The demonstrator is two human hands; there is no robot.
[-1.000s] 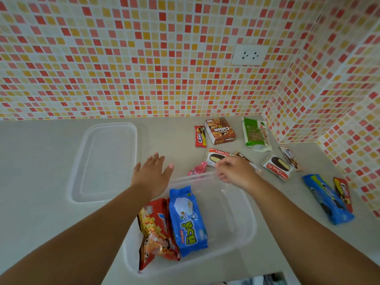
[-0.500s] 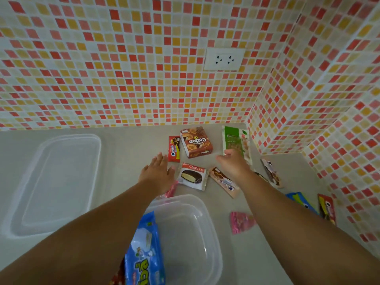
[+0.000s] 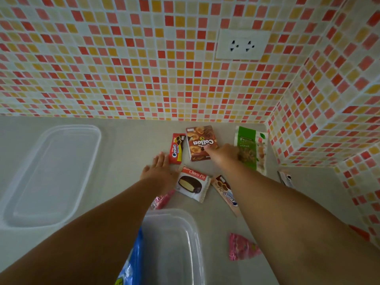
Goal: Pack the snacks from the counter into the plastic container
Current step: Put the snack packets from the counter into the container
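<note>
The clear plastic container sits at the bottom centre with a blue snack pack inside, mostly cut off. My right hand reaches far back; its fingertips touch the right edge of the brown Collon box, with the green packet just to its right. My left hand lies flat and open on the counter beside the red Cream-O pack and the Choco Pie pack. A brown wafer pack lies partly under my right forearm.
The container's clear lid lies on the counter at the left. Pink packets lie by the container: one to its right, another under my left forearm. Tiled walls form a corner at the back right, with a socket.
My right hand has moved left from the green packet onto the Collon box. My left hand has stayed flat near the Cream-O pack. The view has shifted forward, so the container sits lower.
</note>
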